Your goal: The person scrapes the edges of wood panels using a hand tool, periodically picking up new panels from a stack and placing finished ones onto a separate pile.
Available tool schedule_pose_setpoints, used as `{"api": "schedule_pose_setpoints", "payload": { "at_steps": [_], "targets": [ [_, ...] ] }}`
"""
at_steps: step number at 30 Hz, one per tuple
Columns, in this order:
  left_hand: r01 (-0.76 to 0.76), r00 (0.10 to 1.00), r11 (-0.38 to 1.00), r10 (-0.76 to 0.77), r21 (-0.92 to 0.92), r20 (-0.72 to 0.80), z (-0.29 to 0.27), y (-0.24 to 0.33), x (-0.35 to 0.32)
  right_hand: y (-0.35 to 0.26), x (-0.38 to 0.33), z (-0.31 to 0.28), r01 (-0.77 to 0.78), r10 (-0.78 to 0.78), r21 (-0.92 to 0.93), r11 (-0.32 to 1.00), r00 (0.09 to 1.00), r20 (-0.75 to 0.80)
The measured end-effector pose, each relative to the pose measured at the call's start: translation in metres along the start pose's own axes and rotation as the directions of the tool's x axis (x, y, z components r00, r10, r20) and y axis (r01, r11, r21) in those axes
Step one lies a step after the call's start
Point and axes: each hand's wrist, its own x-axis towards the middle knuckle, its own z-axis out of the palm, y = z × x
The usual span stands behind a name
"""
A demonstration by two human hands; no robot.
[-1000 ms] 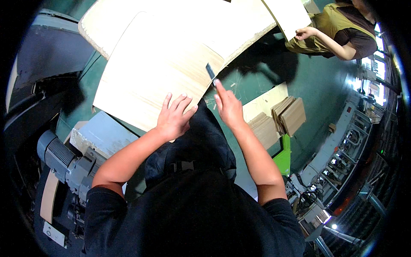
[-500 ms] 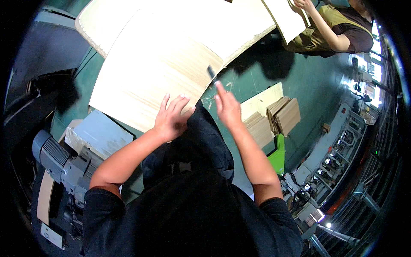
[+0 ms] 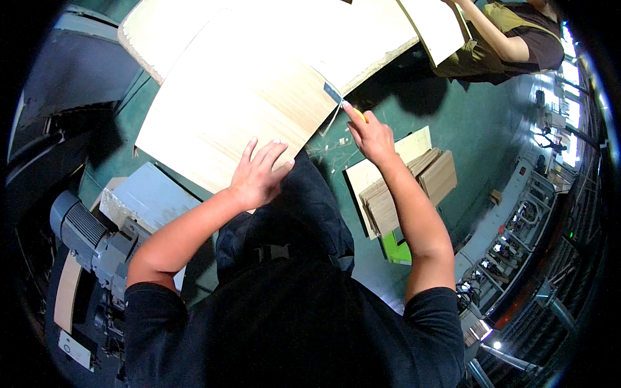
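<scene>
A pale wood-grain board [image 3: 239, 123] lies in front of me on a larger, brightly lit pale surface [image 3: 381, 58]. My left hand [image 3: 257, 176] rests on the board's near edge with its fingers spread. Off the right side, my right hand [image 3: 374, 137] grips a flat dark-bladed tool [image 3: 333, 92] by its yellow handle, forefinger stretched along it. The blade, shaped like a file, lies against the board's right edge near the far corner. A thin pale strip [image 3: 330, 124] hangs from that edge beside the tool.
Stacked small wooden panels [image 3: 404, 189] stand right of me over a green support [image 3: 396, 249]. A grey motor [image 3: 81, 220] and a blue-grey plate [image 3: 155, 193] are at left. At the far right, another person [image 3: 504, 45] handles a pale panel [image 3: 436, 29]. Scraps litter the green floor.
My right hand has moved away from me and to the right, carrying the tool to the far part of the board's right edge. The left hand has stayed about where it was.
</scene>
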Motion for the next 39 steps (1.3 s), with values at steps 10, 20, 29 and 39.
{"api": "schedule_pose_setpoints", "payload": {
  "at_steps": [10,20,29,39],
  "targets": [
    [-0.280,0.914,0.958,0.247,0.060,0.322,-0.078,-0.064,0.009,-0.041,-0.074,0.016,-0.108,0.099,0.184,0.977,0.994,0.054],
    [0.068,0.997,0.979,-0.071,0.192,0.010,-0.054,-0.017,0.073,-0.068,-0.087,0.020,-0.214,0.212,0.309,0.927,0.976,0.040],
    [0.214,0.977,0.940,-0.203,0.265,-0.069,-0.028,-0.012,0.088,-0.053,-0.068,0.018,-0.183,0.190,0.220,0.958,0.982,-0.008],
    [0.177,0.984,0.942,-0.158,0.285,-0.089,-0.024,-0.017,0.087,-0.015,-0.034,0.002,-0.046,0.042,0.189,0.981,0.999,0.026]
  ]
}}
